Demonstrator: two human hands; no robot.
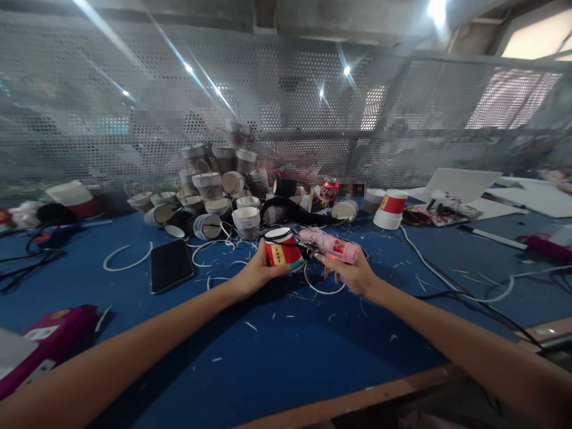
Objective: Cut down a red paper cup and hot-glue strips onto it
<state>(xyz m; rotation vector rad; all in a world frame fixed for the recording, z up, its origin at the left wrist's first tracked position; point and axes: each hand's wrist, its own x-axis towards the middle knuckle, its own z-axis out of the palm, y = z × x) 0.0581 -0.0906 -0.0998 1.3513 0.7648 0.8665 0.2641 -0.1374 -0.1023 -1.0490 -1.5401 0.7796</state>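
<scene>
My left hand (258, 275) is wrapped round a red paper cup (282, 253) with a white inside and a gold label, tilted a little over the table. A dark cord lies across the cup's top and runs down its right side. In my right hand (353, 275) is a pink glue gun (335, 245), a small red light showing on its body. Its nozzle points left, close to the cup's right rim; whether the two touch I cannot tell. Below the hands, a white cord loop (324, 292) lies on the blue table (268, 357).
Many small cup baskets (208, 186) are heaped at the back. Stacked red-and-white cups (388, 219) and a red soda can (328, 192) stand right of them. A phone (171, 266) and a purple packet (60, 333) lie left. White scraps and cables cross the table.
</scene>
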